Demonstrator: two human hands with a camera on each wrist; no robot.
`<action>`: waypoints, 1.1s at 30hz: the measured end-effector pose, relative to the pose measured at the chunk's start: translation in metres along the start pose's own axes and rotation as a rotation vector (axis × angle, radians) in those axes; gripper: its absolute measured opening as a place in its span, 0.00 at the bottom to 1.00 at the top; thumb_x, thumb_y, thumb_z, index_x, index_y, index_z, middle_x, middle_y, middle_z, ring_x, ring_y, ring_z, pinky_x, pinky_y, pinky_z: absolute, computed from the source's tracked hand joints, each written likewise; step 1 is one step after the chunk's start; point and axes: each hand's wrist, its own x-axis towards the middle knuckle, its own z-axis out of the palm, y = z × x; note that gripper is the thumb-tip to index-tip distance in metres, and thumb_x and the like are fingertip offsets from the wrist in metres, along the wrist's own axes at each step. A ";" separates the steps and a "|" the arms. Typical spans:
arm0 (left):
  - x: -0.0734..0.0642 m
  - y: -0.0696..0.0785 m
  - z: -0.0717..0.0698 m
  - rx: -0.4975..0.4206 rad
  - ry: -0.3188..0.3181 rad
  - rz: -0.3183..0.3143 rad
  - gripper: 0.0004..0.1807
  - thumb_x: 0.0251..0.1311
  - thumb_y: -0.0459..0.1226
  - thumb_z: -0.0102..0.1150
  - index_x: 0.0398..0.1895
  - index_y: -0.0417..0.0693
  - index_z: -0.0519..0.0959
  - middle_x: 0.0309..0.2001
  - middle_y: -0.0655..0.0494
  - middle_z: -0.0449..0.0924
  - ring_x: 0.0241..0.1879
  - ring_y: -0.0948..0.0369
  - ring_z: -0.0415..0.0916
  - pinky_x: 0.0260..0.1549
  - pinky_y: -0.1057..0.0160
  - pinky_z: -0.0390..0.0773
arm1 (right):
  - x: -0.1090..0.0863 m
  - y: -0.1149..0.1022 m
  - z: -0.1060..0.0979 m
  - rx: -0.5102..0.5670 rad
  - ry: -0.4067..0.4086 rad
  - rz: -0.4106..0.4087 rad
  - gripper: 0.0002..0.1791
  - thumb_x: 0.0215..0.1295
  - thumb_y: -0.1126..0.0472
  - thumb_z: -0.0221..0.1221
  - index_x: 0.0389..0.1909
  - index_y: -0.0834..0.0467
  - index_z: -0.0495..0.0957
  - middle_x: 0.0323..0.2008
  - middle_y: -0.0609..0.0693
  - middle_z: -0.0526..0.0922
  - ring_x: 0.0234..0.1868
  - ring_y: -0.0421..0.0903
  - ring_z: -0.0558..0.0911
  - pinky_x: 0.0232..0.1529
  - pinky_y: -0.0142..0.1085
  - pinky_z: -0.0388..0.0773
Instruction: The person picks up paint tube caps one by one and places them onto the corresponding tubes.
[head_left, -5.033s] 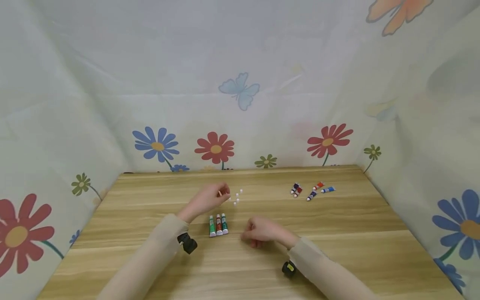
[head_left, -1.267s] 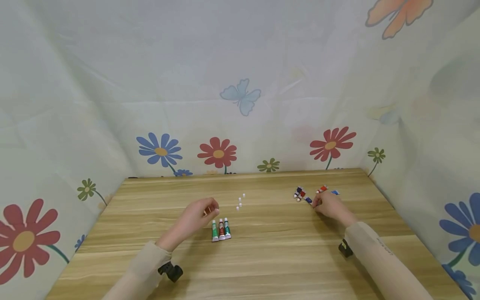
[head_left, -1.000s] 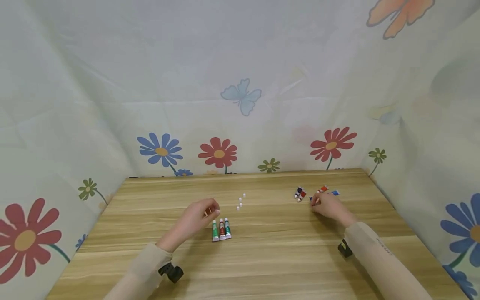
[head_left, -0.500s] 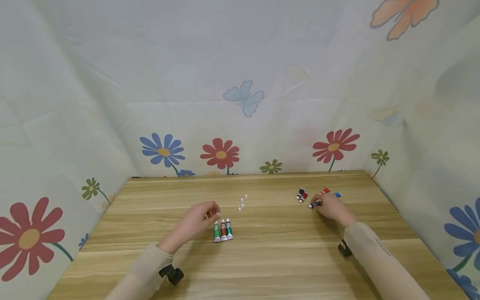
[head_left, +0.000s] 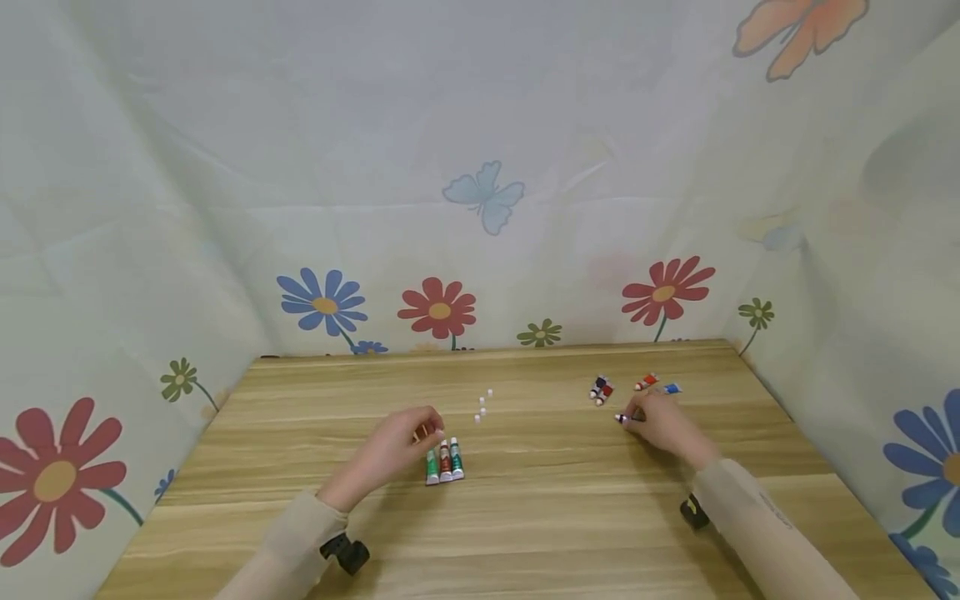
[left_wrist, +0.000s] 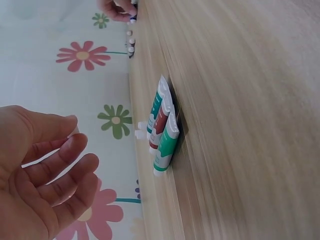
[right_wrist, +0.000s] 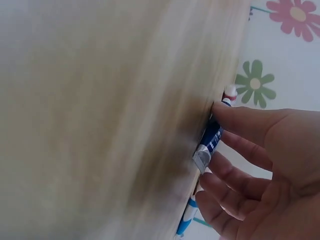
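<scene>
My left hand [head_left: 399,440] pinches a small white cap [left_wrist: 74,131] between thumb and index finger, its other fingers loosely curved. Just in front of it, three paint tubes lie side by side: a light green tube [left_wrist: 167,145], a brownish-red tube [left_wrist: 159,126] and a dark green tube [left_wrist: 157,106]. Several more small white caps [head_left: 482,401] lie scattered behind them. At the right, my right hand [head_left: 663,423] pinches a dark blue paint tube [right_wrist: 212,134] by its sides, low at the tabletop. The white tip of this tube points left in the head view.
Behind my right hand lie a dark tube [head_left: 598,386] and a red tube [head_left: 604,395] close together, an orange-red tube [head_left: 647,382] and a bright blue tube [head_left: 672,388]. The wooden table [head_left: 525,517] ends at a flower-printed cloth [head_left: 360,233] at the back and sides.
From the table's middle, my right hand has moved to the right-hand tubes, gripped the dark blue one and turned it. My left hand has drawn back from the white caps.
</scene>
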 end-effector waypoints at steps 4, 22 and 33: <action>-0.001 0.003 0.001 -0.008 -0.002 -0.025 0.04 0.67 0.38 0.64 0.39 0.50 0.80 0.32 0.66 0.78 0.33 0.66 0.74 0.35 0.65 0.79 | -0.005 -0.009 0.005 0.019 -0.006 -0.016 0.05 0.68 0.63 0.64 0.37 0.62 0.81 0.29 0.48 0.80 0.30 0.43 0.76 0.34 0.43 0.76; -0.002 0.022 0.001 -0.068 0.012 -0.010 0.04 0.69 0.40 0.63 0.42 0.51 0.81 0.33 0.67 0.79 0.34 0.67 0.75 0.36 0.65 0.79 | -0.020 -0.081 0.011 0.174 0.082 -0.163 0.03 0.70 0.62 0.63 0.41 0.58 0.82 0.30 0.42 0.79 0.32 0.37 0.76 0.34 0.33 0.77; -0.007 0.048 0.001 -0.212 0.015 0.017 0.06 0.71 0.41 0.60 0.45 0.52 0.82 0.35 0.64 0.81 0.34 0.66 0.77 0.36 0.64 0.80 | -0.032 -0.119 0.017 0.279 0.107 -0.287 0.04 0.70 0.60 0.63 0.42 0.55 0.83 0.32 0.38 0.79 0.33 0.36 0.77 0.34 0.32 0.78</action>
